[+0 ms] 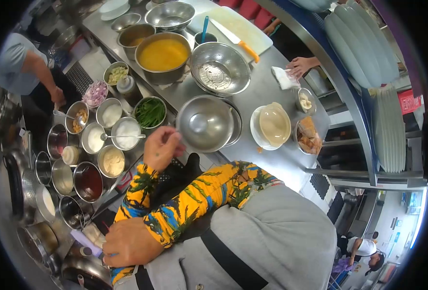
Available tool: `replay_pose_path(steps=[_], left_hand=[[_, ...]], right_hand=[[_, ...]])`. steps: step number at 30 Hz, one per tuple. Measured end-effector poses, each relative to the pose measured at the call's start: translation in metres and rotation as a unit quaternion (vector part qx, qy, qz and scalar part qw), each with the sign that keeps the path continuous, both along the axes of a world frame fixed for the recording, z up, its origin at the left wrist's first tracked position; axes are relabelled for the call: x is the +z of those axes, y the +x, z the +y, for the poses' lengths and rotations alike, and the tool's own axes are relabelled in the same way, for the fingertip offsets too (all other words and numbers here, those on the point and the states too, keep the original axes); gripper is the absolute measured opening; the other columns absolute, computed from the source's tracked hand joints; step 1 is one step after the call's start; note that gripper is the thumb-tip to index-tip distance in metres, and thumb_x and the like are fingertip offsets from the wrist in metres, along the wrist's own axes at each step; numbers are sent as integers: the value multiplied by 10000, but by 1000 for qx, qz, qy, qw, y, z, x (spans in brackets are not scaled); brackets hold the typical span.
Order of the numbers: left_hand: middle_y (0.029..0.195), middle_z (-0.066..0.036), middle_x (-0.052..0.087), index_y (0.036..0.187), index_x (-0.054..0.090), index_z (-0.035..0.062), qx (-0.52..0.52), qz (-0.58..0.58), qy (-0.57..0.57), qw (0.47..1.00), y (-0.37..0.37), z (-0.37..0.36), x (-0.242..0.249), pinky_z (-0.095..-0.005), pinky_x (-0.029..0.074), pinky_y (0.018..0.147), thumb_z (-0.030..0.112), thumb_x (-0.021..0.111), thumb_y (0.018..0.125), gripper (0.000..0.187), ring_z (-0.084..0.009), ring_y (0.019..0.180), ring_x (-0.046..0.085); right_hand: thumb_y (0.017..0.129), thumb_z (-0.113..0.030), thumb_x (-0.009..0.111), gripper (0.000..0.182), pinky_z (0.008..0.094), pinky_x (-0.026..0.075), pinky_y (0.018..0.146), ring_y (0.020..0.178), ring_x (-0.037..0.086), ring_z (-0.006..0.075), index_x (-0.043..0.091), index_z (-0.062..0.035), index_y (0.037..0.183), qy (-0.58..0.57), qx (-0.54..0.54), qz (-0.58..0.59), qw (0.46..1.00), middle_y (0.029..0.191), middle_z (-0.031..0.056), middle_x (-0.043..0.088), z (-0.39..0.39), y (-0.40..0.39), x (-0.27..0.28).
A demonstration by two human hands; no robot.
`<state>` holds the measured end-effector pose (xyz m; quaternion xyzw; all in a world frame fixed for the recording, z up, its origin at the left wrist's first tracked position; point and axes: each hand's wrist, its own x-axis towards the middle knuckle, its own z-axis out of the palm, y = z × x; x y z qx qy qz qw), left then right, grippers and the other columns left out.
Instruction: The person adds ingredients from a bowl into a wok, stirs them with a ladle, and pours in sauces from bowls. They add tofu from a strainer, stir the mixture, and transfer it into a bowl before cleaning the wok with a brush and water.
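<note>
My left hand (pixel 161 147) is raised beside the empty steel bowl (pixel 204 123), its fingers loosely curled and apart, with nothing seen between them. Lower down, my right hand (pixel 132 241) lies across my left forearm, fingers wrapped round the patterned left sleeve (pixel 139 188). My forearms cross. Near my left hand are a bowl of chopped greens (pixel 150 112) and a bowl of white powder (pixel 126 133) with a spoon across it. A bowl of creamy yellow paste (pixel 111 161) sits to their lower left.
A pot of orange liquid (pixel 163 54), a perforated bowl (pixel 220 69) and a knife (pixel 234 39) on a cutting board (pixel 233 24) are beyond. A beige dish (pixel 274 124) stands right. A co-worker's hand (pixel 302 66) touches a white cloth (pixel 285 78); another person (pixel 28 65) stands left.
</note>
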<state>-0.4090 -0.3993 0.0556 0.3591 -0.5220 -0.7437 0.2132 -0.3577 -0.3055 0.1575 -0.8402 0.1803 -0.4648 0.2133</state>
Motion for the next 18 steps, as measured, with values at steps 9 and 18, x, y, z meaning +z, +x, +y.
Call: replay_pose_path(steps=[9, 18], left_hand=[[743, -43, 624, 964, 598, 31, 76, -150, 31, 985, 60, 22, -36, -257, 491, 541, 290, 601, 929, 261, -112, 595, 604], [741, -29, 603, 1001, 585, 53, 599, -271, -108, 745, 297, 290, -12, -295, 480, 540, 279, 531, 963, 235, -116, 587, 578]], right_hand=[[735, -149, 651, 333, 341, 502, 635, 760, 632, 233, 637, -41, 1050, 97, 147, -25, 984, 857, 73, 619, -27, -32, -2], [857, -73, 625, 274, 366, 465, 729, 739, 622, 264, 644, 11, 1117, 198, 481, 81, 850, 830, 106, 643, 65, 158, 39]])
